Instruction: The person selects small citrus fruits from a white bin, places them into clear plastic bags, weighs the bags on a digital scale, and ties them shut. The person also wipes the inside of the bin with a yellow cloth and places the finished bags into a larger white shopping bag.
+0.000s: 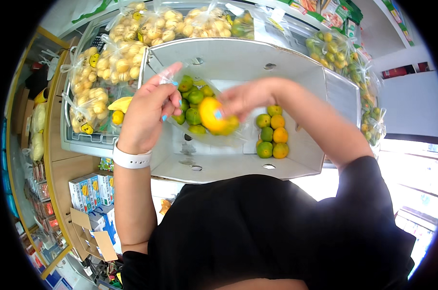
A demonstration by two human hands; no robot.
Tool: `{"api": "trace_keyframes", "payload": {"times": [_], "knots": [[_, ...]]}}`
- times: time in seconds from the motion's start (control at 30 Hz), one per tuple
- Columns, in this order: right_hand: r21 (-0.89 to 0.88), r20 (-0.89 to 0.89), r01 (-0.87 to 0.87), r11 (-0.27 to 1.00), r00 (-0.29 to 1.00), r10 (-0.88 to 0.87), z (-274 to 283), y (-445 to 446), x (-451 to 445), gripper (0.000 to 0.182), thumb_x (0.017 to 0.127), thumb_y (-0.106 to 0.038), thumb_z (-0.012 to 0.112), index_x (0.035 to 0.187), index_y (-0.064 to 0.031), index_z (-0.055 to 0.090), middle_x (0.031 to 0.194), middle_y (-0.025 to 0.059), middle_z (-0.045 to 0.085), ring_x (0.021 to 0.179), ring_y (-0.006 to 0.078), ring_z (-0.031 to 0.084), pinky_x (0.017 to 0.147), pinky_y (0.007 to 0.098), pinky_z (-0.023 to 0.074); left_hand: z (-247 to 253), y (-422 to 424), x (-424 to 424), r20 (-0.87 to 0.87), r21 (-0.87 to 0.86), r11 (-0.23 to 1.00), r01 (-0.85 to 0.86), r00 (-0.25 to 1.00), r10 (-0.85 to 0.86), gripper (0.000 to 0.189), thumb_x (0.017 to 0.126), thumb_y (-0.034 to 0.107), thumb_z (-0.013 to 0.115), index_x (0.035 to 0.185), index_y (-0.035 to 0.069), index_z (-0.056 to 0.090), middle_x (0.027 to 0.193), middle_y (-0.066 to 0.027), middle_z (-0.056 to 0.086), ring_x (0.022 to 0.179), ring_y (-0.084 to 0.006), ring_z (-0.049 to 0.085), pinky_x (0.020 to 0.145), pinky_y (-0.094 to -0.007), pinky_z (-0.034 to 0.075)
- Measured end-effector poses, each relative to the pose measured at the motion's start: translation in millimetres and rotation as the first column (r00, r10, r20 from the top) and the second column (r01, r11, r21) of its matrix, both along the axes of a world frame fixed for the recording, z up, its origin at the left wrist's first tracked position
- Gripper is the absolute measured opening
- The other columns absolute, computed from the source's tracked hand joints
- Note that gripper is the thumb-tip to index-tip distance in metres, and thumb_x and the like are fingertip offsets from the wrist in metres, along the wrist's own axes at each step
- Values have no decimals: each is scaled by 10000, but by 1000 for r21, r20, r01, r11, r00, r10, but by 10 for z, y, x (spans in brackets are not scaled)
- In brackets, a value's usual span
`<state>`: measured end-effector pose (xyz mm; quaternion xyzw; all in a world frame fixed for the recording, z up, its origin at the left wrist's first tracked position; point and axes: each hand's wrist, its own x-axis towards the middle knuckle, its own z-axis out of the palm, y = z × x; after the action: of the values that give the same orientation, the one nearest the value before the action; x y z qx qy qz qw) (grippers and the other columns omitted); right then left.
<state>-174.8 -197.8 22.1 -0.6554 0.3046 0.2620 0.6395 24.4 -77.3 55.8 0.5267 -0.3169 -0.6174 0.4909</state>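
Note:
My left hand [152, 110] pinches the rim of a clear plastic bag [237, 139], its index finger pointing up and away. Green and yellow-green citrus fruits [193, 115] fill the bag, which rests inside a large open cardboard box [237, 54]. Blurred by motion, my right hand [246, 96] grips an orange citrus fruit [210, 114] over the bag's mouth. At the right end of the box lie several loose green and orange citrus fruits [273, 134] in rows, apart from the bag.
Tied bags of pale yellow round fruit [119, 65] surround the box's left and far sides on a glass-topped freezer [96, 139]. Bagged green citrus [329, 50] lies beyond the right end. Cartons [92, 192] stand low at left, beside a wooden cabinet [65, 181].

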Motion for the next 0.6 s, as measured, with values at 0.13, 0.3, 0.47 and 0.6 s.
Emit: {"api": "trace_keyframes", "payload": {"times": [0.13,0.3,0.47,0.6], "knots": [[-202,69,99,974,994,-87,-42,-277,-63,536,786,-448,623,1124,-44,524,1097,104,560,880,229,571,761,346,483,-10,2,31,-37,-22,1000,-12,999,11,450,852,77,445,1295,0,421,664,21,503,509,-38,359,632,-224,420],[-433,-659,-631,644,709,251,-946,66,-510,545,742,-327,650,1170,-29,495,1202,174,485,955,288,587,779,367,497,-32,-21,2,-41,-14,1000,-1,999,0,444,875,101,416,1312,23,409,669,33,479,480,-25,334,629,-214,415],[-618,-772,-679,395,618,-146,-2177,518,-882,651,682,-197,676,1246,-23,402,1244,199,382,832,328,616,596,394,523,-39,-26,-5,-30,-5,1000,-3,1000,3,435,886,113,403,1316,40,411,671,37,471,465,-21,325,627,-207,415],[-561,-828,-720,408,480,-291,-2135,706,-595,681,634,-80,691,1249,-44,401,1251,182,330,783,353,607,418,426,497,-38,-25,14,-15,-2,1000,1,1000,-1,436,884,117,407,1314,40,412,668,36,473,463,-22,325,627,-207,417]]}}
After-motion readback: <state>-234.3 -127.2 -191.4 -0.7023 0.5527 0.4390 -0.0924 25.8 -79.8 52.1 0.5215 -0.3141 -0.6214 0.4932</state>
